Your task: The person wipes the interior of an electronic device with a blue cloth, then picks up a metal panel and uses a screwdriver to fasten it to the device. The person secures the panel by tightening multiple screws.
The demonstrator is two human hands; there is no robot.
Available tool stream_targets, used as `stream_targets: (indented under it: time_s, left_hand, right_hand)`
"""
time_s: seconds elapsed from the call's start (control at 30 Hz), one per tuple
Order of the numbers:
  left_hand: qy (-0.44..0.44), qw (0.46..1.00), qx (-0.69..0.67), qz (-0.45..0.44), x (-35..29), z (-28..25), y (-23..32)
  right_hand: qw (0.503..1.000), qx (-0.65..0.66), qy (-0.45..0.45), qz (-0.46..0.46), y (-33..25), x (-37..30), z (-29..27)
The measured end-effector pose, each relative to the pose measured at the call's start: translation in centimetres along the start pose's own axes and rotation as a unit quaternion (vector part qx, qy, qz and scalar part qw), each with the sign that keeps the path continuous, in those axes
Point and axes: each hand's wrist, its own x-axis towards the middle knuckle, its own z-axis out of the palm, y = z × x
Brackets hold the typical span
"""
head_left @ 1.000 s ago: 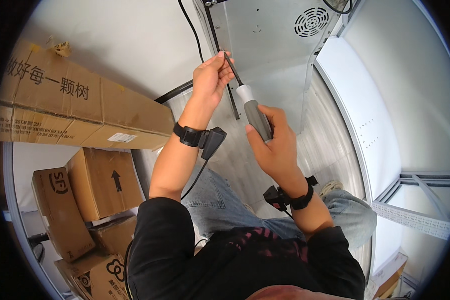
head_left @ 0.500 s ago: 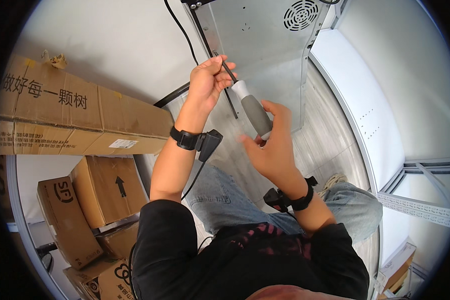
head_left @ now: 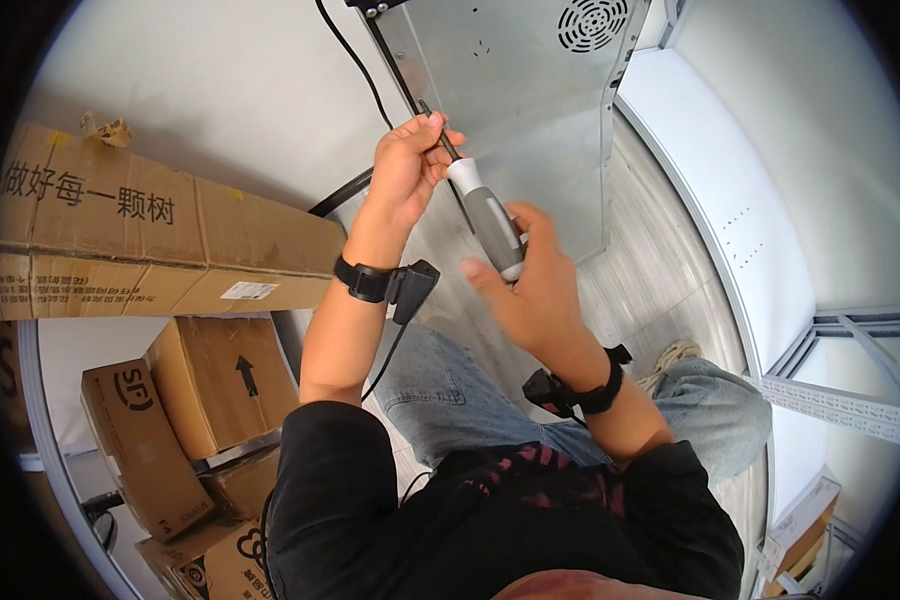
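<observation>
A screwdriver [head_left: 488, 222] with a grey and white handle slants up and away in front of me. Its dark shaft points at the left edge of a grey metal cabinet panel [head_left: 530, 120]. My left hand [head_left: 410, 160] pinches the shaft close to its tip, so part of the shaft is hidden by fingers. Around the butt of the handle, my right hand [head_left: 540, 290] has its thumb and forefinger spread; the thumb stands off the handle, and the other fingers are mostly hidden. Whether the tip sits in a screw is too small to tell.
A long cardboard box [head_left: 170, 220] lies at the left, above more stacked cartons [head_left: 225, 385]. A black cable [head_left: 355, 60] hangs beside the cabinet. White panels [head_left: 710, 190] and a metal frame [head_left: 840, 400] stand at the right. My jeans-clad legs [head_left: 440, 390] are below my hands.
The screwdriver and both hands appear slightly further left in the picture. The handle has turned about its axis or tilted a little; the right thumb and forefinger stay apart.
</observation>
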Motion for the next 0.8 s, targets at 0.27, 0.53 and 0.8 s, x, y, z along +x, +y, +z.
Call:
stream_targets:
  time_s: [0.27,0.53,0.8]
  left_hand:
    - [-0.008,1.000,-0.020,-0.003,-0.8,1.0,0.3]
    - [0.028,0.999,-0.017,0.002,-0.2,-0.1,-0.1]
    - [0.021,0.999,-0.029,0.003,-0.1,1.1,0.2]
  right_hand:
    - [0.994,0.023,-0.013,0.105,-0.3,0.5,-0.1]
    - [0.999,0.002,-0.003,0.050,-0.4,0.5,-0.4]
    - [0.994,-0.020,-0.026,0.106,-0.6,0.9,-0.2]
